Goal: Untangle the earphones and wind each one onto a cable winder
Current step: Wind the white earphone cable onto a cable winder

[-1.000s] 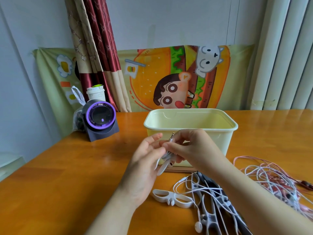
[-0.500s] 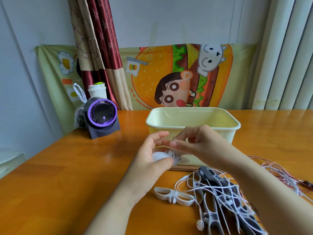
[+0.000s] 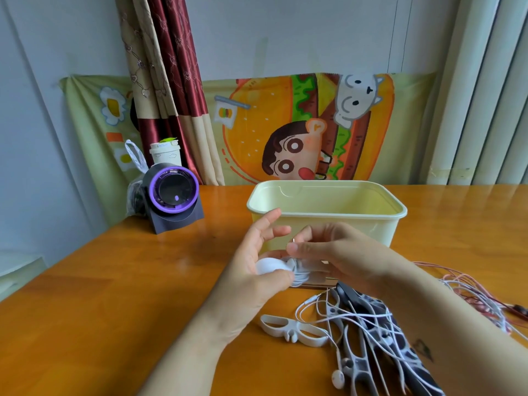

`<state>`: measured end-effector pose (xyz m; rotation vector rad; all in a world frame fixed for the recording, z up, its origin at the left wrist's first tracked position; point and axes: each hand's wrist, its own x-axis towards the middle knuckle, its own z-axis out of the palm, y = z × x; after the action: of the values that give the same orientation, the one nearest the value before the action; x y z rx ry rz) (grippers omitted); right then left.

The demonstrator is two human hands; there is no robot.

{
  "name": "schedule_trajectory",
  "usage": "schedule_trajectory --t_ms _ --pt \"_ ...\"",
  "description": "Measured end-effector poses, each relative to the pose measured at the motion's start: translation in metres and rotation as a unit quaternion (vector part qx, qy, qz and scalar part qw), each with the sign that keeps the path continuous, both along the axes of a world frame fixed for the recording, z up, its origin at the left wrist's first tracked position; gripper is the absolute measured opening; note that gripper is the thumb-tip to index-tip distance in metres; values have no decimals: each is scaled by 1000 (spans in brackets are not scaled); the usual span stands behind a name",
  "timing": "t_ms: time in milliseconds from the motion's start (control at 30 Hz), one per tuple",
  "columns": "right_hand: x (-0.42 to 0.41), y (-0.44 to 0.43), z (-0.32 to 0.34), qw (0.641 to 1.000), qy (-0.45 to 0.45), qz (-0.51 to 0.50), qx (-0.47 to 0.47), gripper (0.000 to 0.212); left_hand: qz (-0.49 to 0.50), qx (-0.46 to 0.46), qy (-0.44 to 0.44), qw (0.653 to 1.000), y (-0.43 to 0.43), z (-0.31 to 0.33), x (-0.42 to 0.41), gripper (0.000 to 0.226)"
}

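Observation:
My left hand [image 3: 257, 267] holds a white cable winder [image 3: 270, 265] with white earphone cable [image 3: 303, 274] wound round it, thumb pressed on its lower edge, upper fingers spread. My right hand [image 3: 328, 252] pinches the cable end with its metal plug [image 3: 293, 240] right above the winder. An empty white winder [image 3: 291, 330] lies on the table below my hands. Tangled white earphones [image 3: 365, 318] lie over several grey and black winders [image 3: 360, 361]. An earbud [image 3: 337, 378] lies near the front edge.
A pale yellow plastic tub [image 3: 328, 212] stands just behind my hands. Pink and white cables [image 3: 471, 292] spread at the right. A purple-ringed fan [image 3: 173, 195], a paper cup [image 3: 165, 152] and a plastic bag [image 3: 134, 178] stand at the back left of the wooden table [image 3: 114, 295].
Both hands have dropped slightly toward the table. The winder has turned in my left hand so its rounded end shows, and my left fingers have spread apart.

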<state>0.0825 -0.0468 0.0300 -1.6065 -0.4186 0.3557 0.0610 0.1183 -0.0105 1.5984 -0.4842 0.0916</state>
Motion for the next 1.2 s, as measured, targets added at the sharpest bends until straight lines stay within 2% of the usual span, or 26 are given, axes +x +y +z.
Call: schedule_trajectory --t_ms 200,467,633,867,967,1067,1200 --pt "1 -3 0 992 103 53 58 6 -37 -1 -2 999 -4 2 -6 80" --pt "-1 -2 -1 982 150 57 101 3 -34 3 -10 999 -5 1 -7 80" --pt "-4 -2 0 986 129 45 95 9 -15 -21 -4 1000 -6 0 -4 80" --pt "-1 9 1 985 35 -49 163 15 63 -169 50 982 0 1 7 72" --pt "0 10 -1 987 -5 -79 138 17 33 -182 102 977 -1 2 5 55" --pt "1 6 0 992 -21 -79 99 12 21 -171 115 978 -5 1 4 36" --pt "0 7 1 993 -52 -93 45 10 47 -173 103 978 -6 4 4 30"
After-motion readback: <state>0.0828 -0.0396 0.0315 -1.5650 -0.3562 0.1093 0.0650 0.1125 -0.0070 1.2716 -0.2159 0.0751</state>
